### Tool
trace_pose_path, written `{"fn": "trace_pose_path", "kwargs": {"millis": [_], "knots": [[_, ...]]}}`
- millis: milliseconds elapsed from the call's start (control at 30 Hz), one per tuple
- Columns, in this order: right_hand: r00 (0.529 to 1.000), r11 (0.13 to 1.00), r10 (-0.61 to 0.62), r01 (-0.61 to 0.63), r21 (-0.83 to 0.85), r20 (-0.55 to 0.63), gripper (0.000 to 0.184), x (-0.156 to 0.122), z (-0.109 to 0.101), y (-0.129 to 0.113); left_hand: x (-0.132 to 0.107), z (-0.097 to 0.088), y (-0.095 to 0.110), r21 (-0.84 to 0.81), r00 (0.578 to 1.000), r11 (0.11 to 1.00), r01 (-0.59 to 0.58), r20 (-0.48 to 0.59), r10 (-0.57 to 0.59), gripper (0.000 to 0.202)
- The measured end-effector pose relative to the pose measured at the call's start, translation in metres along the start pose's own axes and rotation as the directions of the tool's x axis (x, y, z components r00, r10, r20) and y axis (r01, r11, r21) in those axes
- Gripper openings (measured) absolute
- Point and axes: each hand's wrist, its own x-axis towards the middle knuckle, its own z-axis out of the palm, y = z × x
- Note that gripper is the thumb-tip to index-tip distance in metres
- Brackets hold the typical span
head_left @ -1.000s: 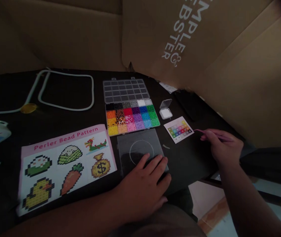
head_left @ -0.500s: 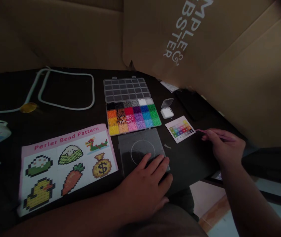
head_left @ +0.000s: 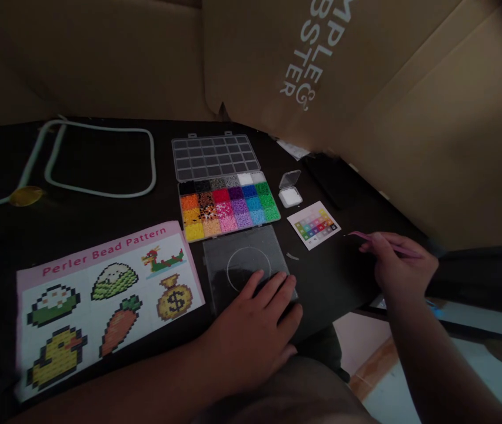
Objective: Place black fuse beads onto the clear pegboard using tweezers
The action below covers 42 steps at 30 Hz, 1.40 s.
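Note:
My left hand (head_left: 262,330) lies with its fingers spread over the near right part of a clear square plate (head_left: 215,259) marked with a thin ring. Pink tweezers (head_left: 398,246) are pinched in my right hand (head_left: 403,268), their tips pointing left above the dark table. A tiny pale speck shows just off the tips; whether they touch it I cannot tell. To the left of the tips lies a small colour chart card (head_left: 313,225). Behind the plate stands an open compartment box of coloured beads (head_left: 230,206), its clear lid folded back.
A printed Perler bead pattern sheet (head_left: 145,247) lies at the left. A small open box with white contents (head_left: 290,197) stands beside the bead box. A pale looped tube (head_left: 153,159) lies at the back left. Cardboard walls (head_left: 113,65) enclose the far side.
The tweezers' tips, earlier at the colour card's edge, are now a little to the right of it. My left hand stays on the plate. The whole view has shifted slightly.

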Motion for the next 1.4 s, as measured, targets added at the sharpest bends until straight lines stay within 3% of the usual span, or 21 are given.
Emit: {"fn": "trace_pose_path", "kwargs": {"millis": [100, 400, 1400], "knots": [[0.998, 0.999, 0.036, -0.037, -0.023, -0.050, 0.017, -0.008, 0.001, -0.008, 0.001, -0.001, 0.000, 0.000, 1.000, 1.000, 0.001, -0.003, -0.001, 0.053], [0.994, 0.994, 0.098, -0.101, -0.048, -0.054, 0.019, -0.006, 0.006, -0.012, 0.000, -0.001, 0.000, -0.003, 1.000, 1.000, -0.004, -0.004, 0.004, 0.053], [0.997, 0.993, 0.070, -0.074, -0.087, -0.042, 0.020, -0.006, 0.005, -0.009, 0.001, -0.002, 0.000, -0.018, 1.000, 1.000, -0.001, 0.024, 0.002, 0.053]]}}
